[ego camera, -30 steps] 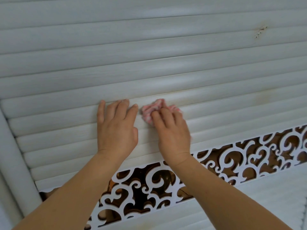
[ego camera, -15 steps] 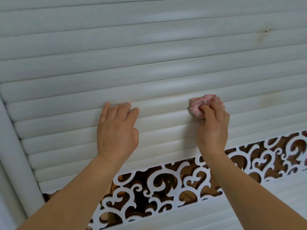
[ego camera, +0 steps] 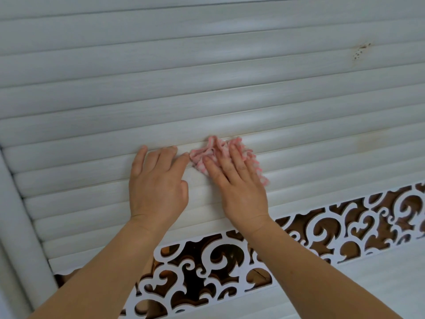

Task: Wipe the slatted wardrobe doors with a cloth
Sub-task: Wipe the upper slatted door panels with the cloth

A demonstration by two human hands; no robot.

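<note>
Two-handed work on the slatted door (ego camera: 207, 88); left hand (ego camera: 158, 192) flat, empty, steadying it; right hand (ego camera: 241, 192) at its three o'clock, straight fingers (ego camera: 236, 155) pressing the bunched cloth (ego camera: 213, 148) onto a slat.

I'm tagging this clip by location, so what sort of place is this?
Probably a home, perhaps a bedroom, seen close up. White slatted wardrobe doors fill the view, a carved scrollwork panel runs across them, and the right hand presses a pink cloth on a slat: household cleaning.
</note>
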